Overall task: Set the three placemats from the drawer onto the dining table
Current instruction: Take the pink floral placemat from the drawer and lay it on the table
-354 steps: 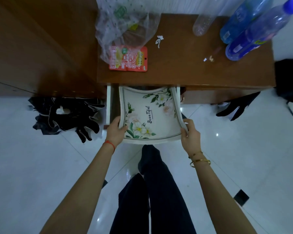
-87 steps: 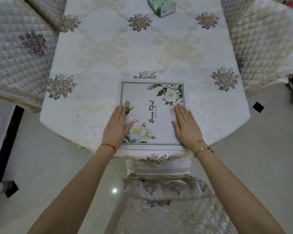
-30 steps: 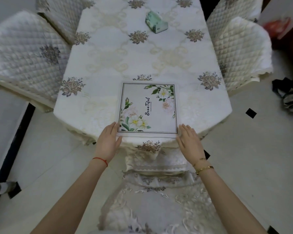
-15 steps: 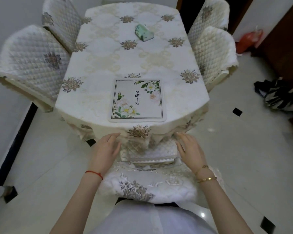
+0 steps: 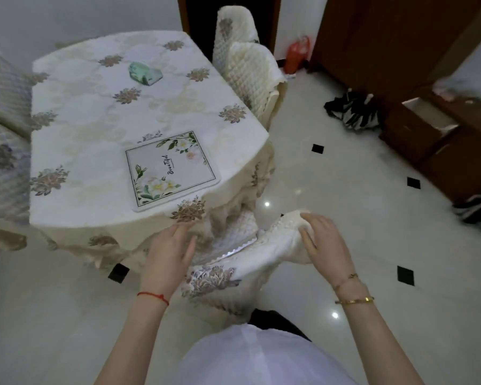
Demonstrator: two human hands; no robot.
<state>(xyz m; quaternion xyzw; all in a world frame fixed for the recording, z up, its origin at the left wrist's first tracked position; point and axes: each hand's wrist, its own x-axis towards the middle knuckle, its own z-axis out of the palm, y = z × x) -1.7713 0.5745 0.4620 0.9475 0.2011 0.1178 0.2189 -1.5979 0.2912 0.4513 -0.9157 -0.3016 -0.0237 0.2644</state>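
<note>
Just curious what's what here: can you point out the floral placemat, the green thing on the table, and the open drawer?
placemat (image 5: 171,170): head view, its plain middle by the lettering.
green thing (image 5: 144,73): head view, its top face.
open drawer (image 5: 428,115): head view, its pale inside.

You see white placemat (image 5: 172,170), green-leaf floral print, dark border line; cream tablecloth (image 5: 95,112), brown flower motifs; white floor (image 5: 345,218), black diamonds.

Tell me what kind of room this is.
Most likely a home dining room: a dining table under an embroidered cloth, quilt-covered chairs around it, a floral placemat laid near its edge, and a wooden cabinet with an open drawer on glossy tile.
</note>
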